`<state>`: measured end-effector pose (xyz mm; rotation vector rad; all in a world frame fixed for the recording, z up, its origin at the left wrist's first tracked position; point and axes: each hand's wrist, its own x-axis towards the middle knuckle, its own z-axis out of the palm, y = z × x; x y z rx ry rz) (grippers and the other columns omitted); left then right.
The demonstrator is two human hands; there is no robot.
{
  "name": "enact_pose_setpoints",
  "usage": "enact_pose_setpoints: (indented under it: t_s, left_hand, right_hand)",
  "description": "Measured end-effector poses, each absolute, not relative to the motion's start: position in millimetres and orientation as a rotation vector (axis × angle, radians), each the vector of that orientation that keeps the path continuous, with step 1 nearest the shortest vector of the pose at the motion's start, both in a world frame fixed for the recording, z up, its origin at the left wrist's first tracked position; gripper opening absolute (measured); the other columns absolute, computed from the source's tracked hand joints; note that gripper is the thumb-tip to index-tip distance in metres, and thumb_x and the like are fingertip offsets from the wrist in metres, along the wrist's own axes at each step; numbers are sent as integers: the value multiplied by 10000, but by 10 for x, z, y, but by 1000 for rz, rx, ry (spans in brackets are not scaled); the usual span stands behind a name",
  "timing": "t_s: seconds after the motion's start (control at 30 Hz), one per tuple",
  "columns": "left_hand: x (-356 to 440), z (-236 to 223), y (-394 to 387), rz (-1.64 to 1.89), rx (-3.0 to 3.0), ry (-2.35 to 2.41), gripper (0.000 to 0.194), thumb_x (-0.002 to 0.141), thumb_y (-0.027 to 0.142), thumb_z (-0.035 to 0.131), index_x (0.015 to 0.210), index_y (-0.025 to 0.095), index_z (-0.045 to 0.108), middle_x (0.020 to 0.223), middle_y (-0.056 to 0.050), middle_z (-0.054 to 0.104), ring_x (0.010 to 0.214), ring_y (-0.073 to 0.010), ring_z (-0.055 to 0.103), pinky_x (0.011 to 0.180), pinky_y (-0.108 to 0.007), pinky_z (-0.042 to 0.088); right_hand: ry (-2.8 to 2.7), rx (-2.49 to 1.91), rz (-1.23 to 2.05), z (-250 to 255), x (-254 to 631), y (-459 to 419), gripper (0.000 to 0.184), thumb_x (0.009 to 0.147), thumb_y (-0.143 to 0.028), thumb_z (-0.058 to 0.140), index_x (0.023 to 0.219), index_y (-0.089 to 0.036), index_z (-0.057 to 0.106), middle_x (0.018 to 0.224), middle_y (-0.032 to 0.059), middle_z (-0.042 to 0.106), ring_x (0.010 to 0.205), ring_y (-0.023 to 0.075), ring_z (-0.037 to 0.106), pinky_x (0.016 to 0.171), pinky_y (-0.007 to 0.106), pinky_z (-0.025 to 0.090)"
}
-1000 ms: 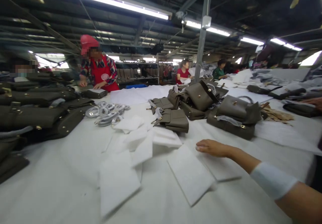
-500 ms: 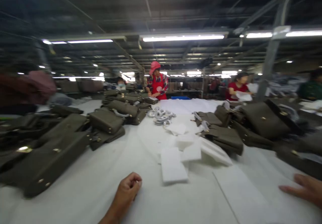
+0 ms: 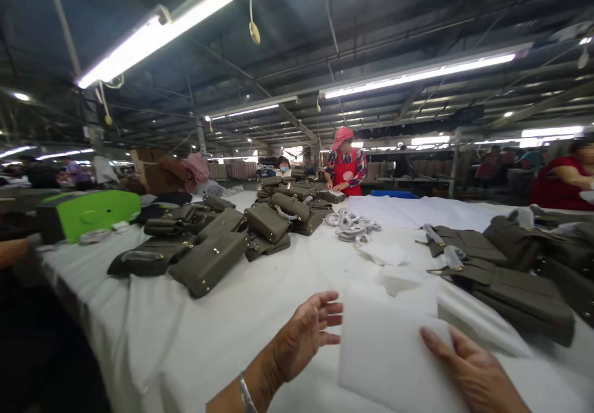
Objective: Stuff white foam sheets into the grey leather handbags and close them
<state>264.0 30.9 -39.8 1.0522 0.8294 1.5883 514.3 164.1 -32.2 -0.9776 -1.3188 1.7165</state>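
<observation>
A white foam sheet (image 3: 387, 351) is gripped at its right side by my right hand (image 3: 477, 369), thumb on top and the other fingers partly hidden behind it. Close to the sheet's left edge, my left hand (image 3: 309, 332) has its fingers spread; whether the fingertips touch the edge I cannot tell. More white sheets (image 3: 417, 289) lie on the table behind the held one. Beyond them is a pile of pale wrapped straps (image 3: 350, 226).
Dark olive handbags (image 3: 208, 258) are heaped on the left of the white-covered table (image 3: 260, 314), and more bags (image 3: 505, 277) lie at the right. A bright green object (image 3: 97, 212) stands far left. Across the table is a person in a red apron (image 3: 346, 168); another person (image 3: 566, 174) is at right.
My view has swung left. My right hand has come in from the far right and now holds a foam sheet. My left hand has gone from curled to spread beside it.
</observation>
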Motion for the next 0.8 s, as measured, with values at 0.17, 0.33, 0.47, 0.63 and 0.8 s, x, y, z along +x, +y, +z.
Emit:
enact_pose_setpoints:
  t_s: [0.17, 0.33, 0.47, 0.63, 0.8]
  left_hand:
    - [2992, -238, 113, 1671, 832, 786, 561, 708, 397, 723, 1187, 163, 548, 1026, -119, 675, 953, -264, 638, 886, -395, 481]
    - [2931, -463, 242, 1837, 878, 1259, 448, 728, 422, 701, 1061, 134, 614, 957, -119, 701, 888, -278, 637, 834, -409, 512]
    - [2902, -428, 246, 1903, 1066, 1618, 567, 816, 485, 590, 1280, 167, 525, 1315, -125, 568, 1222, -303, 497, 1088, -413, 373]
    - [2922, -529, 143, 1525, 1765, 1973, 675, 879, 432, 495, 1464, 197, 254, 1561, -69, 258, 1450, -287, 182, 1225, -442, 95]
    - [2916, -688, 170, 993, 1730, 2057, 1005, 708, 289, 608, 1466, 86, -21, 1585, -121, -88, 1465, -311, -115, 1217, -546, -14]
  right_hand:
    - [-1401, -750, 1687, -264, 4461, 1272, 487, 570, -559, 803, 888, -241, 616, 810, 49, 700, 717, 278, 657, 595, 371, 555]
    - [-1562, -725, 1622, -454, 4231, 1146, 404, 607, -569, 761, 725, -248, 548, 582, -19, 589, 533, 204, 547, 479, 310, 447]
    - [-1573, -667, 1596, -497, 4013, 930, 496, 681, -598, 692, 1042, -264, 634, 910, 55, 693, 902, 301, 627, 783, 400, 526]
    - [-1249, -525, 2104, -376, 3929, 876, 618, 733, -658, 619, 1195, -248, 600, 1141, 100, 662, 1090, 337, 586, 842, 454, 547]
    - [-1321, -618, 2119, -493, 3814, 955, 862, 525, -552, 838, 1234, -154, 550, 1018, 120, 697, 957, 315, 639, 840, 411, 531]
